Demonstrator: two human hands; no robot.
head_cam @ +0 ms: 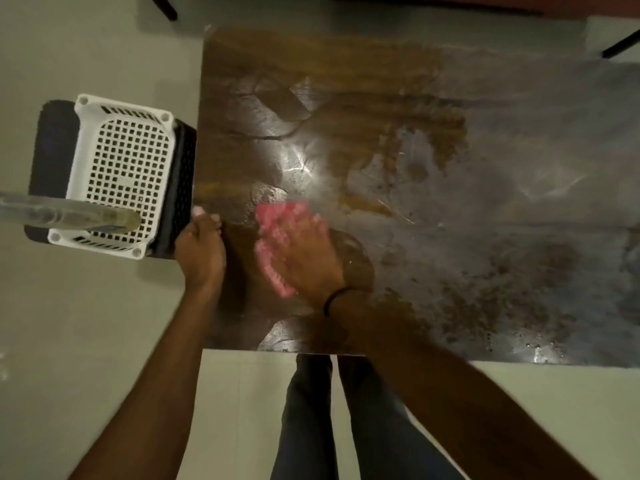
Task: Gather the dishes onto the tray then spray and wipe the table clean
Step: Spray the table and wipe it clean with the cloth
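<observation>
Right hand (308,252) flat, fingers spread, pressing pink cloth (277,216) on wet desk (467,174). Left hand (201,252) curls on desk edge; white basket (124,161) just beyond it.

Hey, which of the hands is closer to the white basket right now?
Left. The left hand sits at the left edge of the table, just beside the white basket; the right hand is farther right, pressing the pink cloth.

Floor (86,323): pale grey-green, plain, left and bottom of frame.
Leg (166,6): dark, slanted, upper left.
Second leg (620,48): dark, upper right.
Black stand (52,140): middle left.
</observation>
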